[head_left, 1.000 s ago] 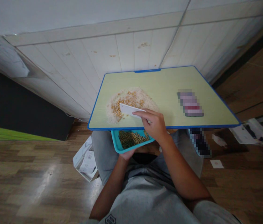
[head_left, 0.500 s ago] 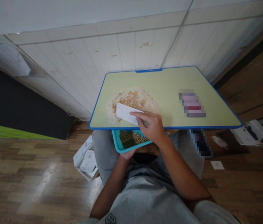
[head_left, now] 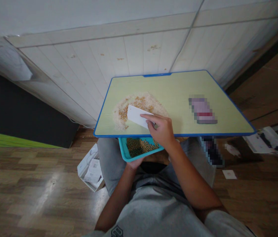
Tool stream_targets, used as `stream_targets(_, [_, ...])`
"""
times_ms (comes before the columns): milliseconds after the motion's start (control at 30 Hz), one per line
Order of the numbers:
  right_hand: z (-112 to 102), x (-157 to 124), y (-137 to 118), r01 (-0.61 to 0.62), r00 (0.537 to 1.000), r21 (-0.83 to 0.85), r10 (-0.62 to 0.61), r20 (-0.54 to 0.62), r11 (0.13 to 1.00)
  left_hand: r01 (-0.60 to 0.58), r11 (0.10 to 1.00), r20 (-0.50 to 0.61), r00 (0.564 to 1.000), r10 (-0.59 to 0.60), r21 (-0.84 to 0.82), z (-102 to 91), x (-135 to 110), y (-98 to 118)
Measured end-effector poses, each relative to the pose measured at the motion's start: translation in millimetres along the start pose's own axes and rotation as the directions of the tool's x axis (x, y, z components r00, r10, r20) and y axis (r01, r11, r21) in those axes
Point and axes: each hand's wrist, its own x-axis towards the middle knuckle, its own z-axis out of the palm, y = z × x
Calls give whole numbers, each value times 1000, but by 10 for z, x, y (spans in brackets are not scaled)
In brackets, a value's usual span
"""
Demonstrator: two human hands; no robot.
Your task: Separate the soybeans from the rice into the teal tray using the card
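My right hand point(head_left: 162, 127) grips a flat white scraper point(head_left: 139, 116) with rounded corners, its index finger stretched along the top. The scraper is over a spread of pale, rice-like grains point(head_left: 157, 103) mixed with yellow-brown beans point(head_left: 123, 114), on the left half of a small table point(head_left: 178, 87). Below the table's front edge, my left hand point(head_left: 135, 163) supports a turquoise tray point(head_left: 142, 155) from underneath; most of its fingers are hidden. Greenish and tan beans point(head_left: 139, 144) lie in the tray, which is partly covered by the table edge and my right hand.
A blurred-out pinkish rectangular object point(head_left: 203, 111) lies on the table's right side. White panelling point(head_left: 79, 65) stands behind the table. An open white box point(head_left: 93, 169) is on the floor to the left, and another white box point(head_left: 268, 141) is at the right.
My right hand and the scraper have shifted slightly right and a little away from me, uncovering some beans at the left. The tray and my left hand stay put.
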Motion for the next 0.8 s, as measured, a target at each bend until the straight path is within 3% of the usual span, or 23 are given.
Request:
stream_targets(333, [9, 70, -74, 14, 998, -8, -14, -64, 1000, 5, 1000, -34, 999, -5, -7, 76, -44, 6])
stream_targets(633, [235, 112, -137, -36, 998, 1, 36, 44, 999, -41, 999, -63, 997, 41, 7, -8, -19, 17])
stream_targets(800, [264, 98, -120, -55, 998, -11, 56, 36, 998, -48, 999, -76, 996, 50, 22, -4, -13, 3])
